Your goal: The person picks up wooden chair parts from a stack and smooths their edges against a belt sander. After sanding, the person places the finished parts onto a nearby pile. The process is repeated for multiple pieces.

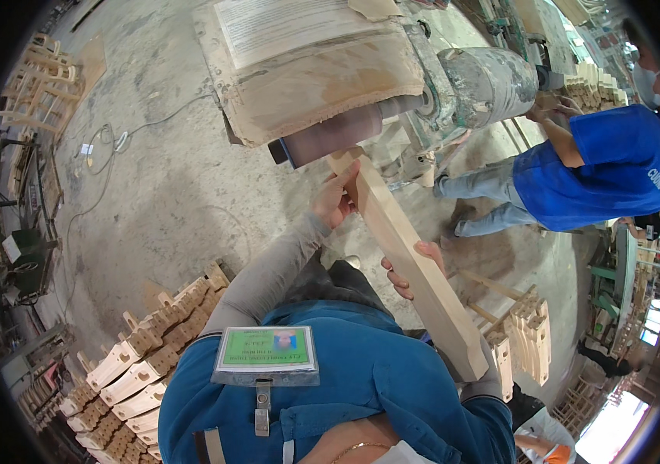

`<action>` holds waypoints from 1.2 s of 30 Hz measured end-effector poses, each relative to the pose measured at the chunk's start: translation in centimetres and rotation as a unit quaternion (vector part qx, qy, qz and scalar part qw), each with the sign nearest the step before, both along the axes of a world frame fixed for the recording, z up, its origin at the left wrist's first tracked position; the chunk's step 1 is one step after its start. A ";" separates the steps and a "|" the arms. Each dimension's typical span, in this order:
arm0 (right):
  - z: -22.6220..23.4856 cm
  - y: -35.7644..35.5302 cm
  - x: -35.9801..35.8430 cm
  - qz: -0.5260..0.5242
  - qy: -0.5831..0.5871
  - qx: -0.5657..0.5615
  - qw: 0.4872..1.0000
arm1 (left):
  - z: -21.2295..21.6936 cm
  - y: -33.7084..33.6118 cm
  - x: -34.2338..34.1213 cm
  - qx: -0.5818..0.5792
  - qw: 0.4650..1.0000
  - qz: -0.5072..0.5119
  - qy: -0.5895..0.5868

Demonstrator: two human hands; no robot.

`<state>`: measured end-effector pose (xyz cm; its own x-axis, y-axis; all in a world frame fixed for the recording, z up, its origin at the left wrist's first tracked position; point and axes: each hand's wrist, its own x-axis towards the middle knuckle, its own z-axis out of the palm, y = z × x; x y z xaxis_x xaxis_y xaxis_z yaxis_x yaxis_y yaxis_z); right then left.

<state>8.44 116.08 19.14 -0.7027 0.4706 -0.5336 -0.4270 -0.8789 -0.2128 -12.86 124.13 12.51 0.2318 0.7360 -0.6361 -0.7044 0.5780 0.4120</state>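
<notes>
Head view: both hands are clamped on one wooden board [399, 232], set apart along its length. The left hand [334, 203] grips the far end, thumb on the upper face, fingers at the left edge. The right hand [431, 253] grips farther down; its fingers [398, 280] show at the left edge, and the rest of the hand is partly hidden by the board.

The board lies diagonally in front of the person, far end at the roller [338, 133], near end over the right forearm. Whether the far end touches the roller cannot be told. The roller projects beneath a worn housing [322, 89] with a paper sheet [284, 27] on top. A cylindrical motor [488, 85] is mounted to the right of the housing.

A badge [267, 348] is clipped to the person's blue shirt [330, 402]. Shaped wooden parts are stacked at lower left [141, 371]; a smaller stack [529, 336] stands right of the board. A cable [98, 197] crosses the concrete floor [152, 201]. At right, a co-worker [600, 162] in a blue top stands with both hands near the motor's outer end.
</notes>
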 end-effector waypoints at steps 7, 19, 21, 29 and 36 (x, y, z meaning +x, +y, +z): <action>1.0 -0.5 -1.4 -0.039 -0.033 -0.003 0.999 | 1.0 0.1 -0.8 0.021 1.000 -0.006 -0.008; 2.4 -4.9 3.0 -0.022 -0.017 -0.018 0.999 | 4.1 -4.4 2.3 -0.016 0.998 -0.062 0.018; 2.9 -4.8 4.2 0.014 -0.069 -0.005 0.997 | 3.9 -5.1 2.6 -0.014 0.993 -0.118 -0.028; 6.5 -6.9 7.7 -0.171 -0.181 0.281 0.927 | 0.6 -8.3 2.7 -0.119 0.974 0.042 -0.189; 5.1 -3.2 6.3 -0.385 -0.410 0.488 0.668 | 3.4 -11.4 7.3 -0.066 0.920 -0.163 -0.351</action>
